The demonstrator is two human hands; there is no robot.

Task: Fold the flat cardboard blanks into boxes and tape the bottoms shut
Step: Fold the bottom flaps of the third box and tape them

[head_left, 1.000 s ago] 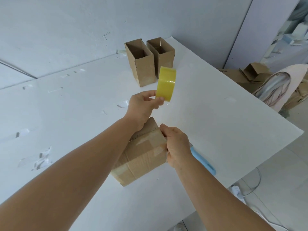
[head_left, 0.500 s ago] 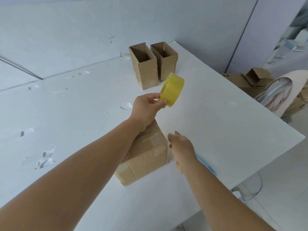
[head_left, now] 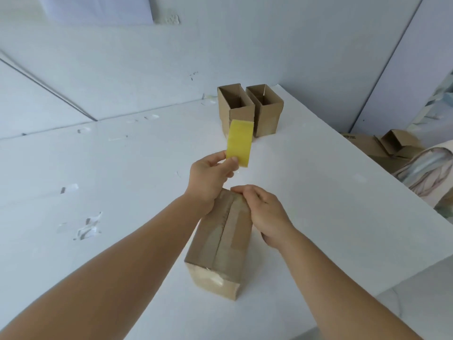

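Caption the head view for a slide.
Left hand holds yellow tape roll; right hand presses taped box on white table.

yellow tape roll [head_left: 239,143], brown box [head_left: 221,244] (white table [head_left: 318,192])

1. Boxes on the table [head_left: 343,168]: three. One taped box [head_left: 220,244] lies under the hands; two open boxes [head_left: 236,106] [head_left: 266,109] stand side by side at the far edge.
2. Tape rolls [head_left: 239,146]: one, yellow.
3. Hands: two [head_left: 210,177] [head_left: 267,212].
4. Cardboard on the floor [head_left: 382,146]: a pile, number unclear.
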